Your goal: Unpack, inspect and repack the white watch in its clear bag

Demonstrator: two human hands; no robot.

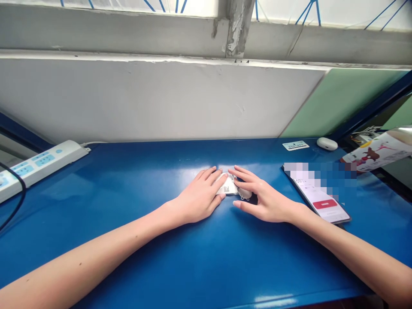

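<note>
A small white flat packet or card with a printed code lies on the blue table. The fingers of my left hand rest flat over its left side, spread and partly covering it. Around a small pale rounded item at the packet's right edge, my right hand curves with thumb and fingers apart. That item has tiny ring-like bits at its lower edge; its kind cannot be made out. Whether the right fingertips touch it or the packet is unclear.
A phone with a lit screen lies to the right, partly pixelated. Beyond it are a white card, a white earbud case and a printed package. A power strip and black cable sit at the left.
</note>
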